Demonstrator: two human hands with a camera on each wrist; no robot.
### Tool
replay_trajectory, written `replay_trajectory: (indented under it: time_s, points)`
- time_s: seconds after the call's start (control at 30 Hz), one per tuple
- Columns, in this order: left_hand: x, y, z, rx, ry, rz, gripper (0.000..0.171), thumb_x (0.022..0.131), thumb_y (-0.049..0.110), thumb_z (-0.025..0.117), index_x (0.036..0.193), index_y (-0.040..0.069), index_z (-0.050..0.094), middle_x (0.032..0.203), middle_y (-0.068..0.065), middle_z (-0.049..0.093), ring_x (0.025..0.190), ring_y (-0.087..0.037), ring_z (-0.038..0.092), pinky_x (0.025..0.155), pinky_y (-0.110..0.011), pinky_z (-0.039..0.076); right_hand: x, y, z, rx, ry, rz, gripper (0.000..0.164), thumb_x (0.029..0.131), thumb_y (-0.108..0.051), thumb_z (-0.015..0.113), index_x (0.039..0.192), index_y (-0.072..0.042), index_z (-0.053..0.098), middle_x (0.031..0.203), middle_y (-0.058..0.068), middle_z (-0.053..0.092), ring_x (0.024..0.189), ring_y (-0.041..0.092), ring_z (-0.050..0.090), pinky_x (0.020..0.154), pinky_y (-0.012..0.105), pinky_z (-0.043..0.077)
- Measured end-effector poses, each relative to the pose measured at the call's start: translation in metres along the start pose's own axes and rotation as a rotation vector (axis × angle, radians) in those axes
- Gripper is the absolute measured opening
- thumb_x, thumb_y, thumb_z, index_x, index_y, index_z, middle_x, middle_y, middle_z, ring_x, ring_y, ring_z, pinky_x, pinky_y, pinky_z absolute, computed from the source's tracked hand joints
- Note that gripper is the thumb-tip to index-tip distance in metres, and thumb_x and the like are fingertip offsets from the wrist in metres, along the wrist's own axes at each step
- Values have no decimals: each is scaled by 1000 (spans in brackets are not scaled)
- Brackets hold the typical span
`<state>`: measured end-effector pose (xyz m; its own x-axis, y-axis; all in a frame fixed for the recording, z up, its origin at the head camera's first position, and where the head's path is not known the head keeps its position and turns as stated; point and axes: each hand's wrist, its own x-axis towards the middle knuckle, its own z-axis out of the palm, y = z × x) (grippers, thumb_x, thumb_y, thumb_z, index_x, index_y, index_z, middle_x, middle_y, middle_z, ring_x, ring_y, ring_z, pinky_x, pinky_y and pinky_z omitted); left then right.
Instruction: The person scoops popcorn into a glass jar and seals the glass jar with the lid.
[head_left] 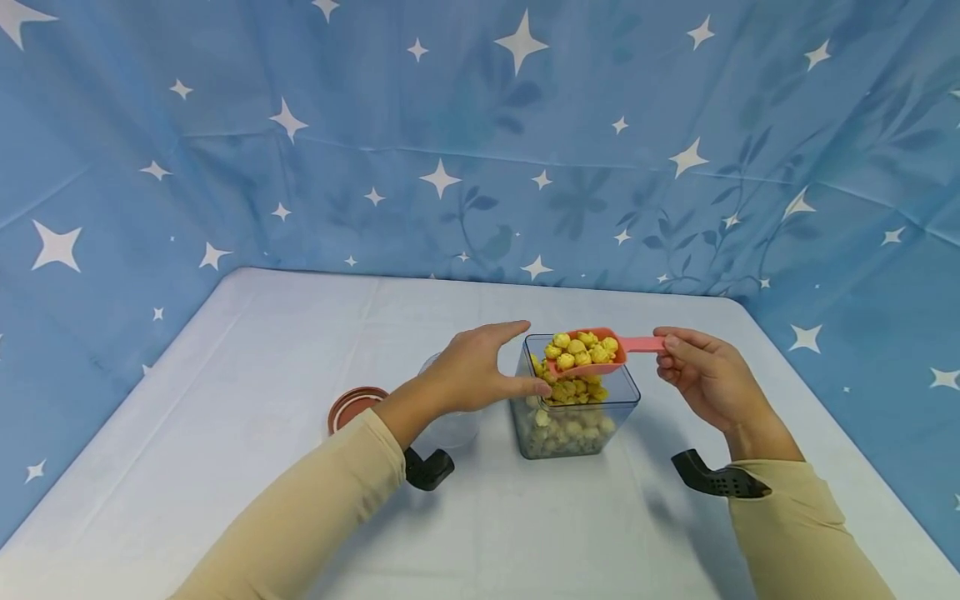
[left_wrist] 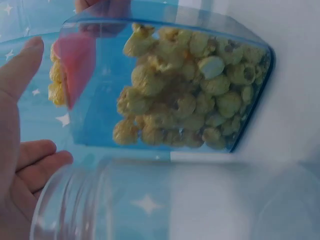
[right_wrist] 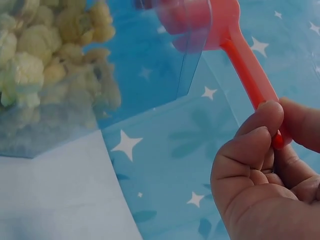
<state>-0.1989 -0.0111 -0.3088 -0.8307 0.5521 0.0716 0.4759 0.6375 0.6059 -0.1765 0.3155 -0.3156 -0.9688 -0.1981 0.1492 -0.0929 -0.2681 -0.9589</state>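
Observation:
A red scoop [head_left: 643, 344] heaped with yellow popcorn [head_left: 577, 353] is over the mouth of a clear square container [head_left: 621, 392]. My right hand [head_left: 712, 385] pinches the end of its handle between thumb and fingers, to the right of the container. More popcorn [left_wrist: 190, 90] fills the container's lower part. My left hand [head_left: 468, 371] is spread at the container's left side, thumb tip by the near rim and fingers reaching toward the far corner; it holds nothing. Below the left hand stands a clear round jar [left_wrist: 135, 200], partly hidden by it in the head view.
A brown-red round lid [head_left: 351, 408] lies on the white-covered table [head_left: 300, 333], left of the jar and partly behind the left forearm. Blue star-patterned cloth [head_left: 450, 125] hangs behind the table. Each wrist wears a black camera mount [head_left: 712, 479].

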Motion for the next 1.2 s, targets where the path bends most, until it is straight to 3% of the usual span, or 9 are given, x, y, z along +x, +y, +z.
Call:
replay_trajectory:
  time_s: [0.17,0.4,0.77,0.97,1.2]
  points:
    - [-10,-10,-6,-92,59,-30,83,84,56,75,153,21,44,154,0,42,142,-22,38,110,-48,37,0,-2,11,-2,14,-34,27,104,-2,49,108,-7,76,91,2,68,79,12,62,77,21,55]
    - [-28,-31,-14,-114,103,-36,82,83,51,78,150,17,46,152,-1,44,142,-23,36,112,-49,34,4,0,27,-5,5,-78,28,104,0,48,108,-5,75,92,3,67,79,12,61,77,21,55]
    - [-47,-57,-8,-176,144,-58,88,77,45,84,149,11,46,148,-3,49,137,-23,42,110,-50,37,8,0,53,-37,-53,-117,26,103,1,50,108,-5,75,91,4,65,78,11,60,74,21,55]
    - [-53,-66,-1,-230,149,-127,91,73,46,87,148,16,47,145,-3,50,130,-26,48,105,-54,42,12,-1,65,-90,-66,-87,25,103,-1,52,106,-9,76,91,3,64,78,11,60,74,21,54]
    - [-58,-71,5,-378,162,-155,87,72,41,89,146,24,48,141,-3,53,123,-31,53,97,-52,47,16,-2,77,-231,-30,-36,22,103,-6,55,103,-15,75,90,2,63,79,12,58,75,22,53]
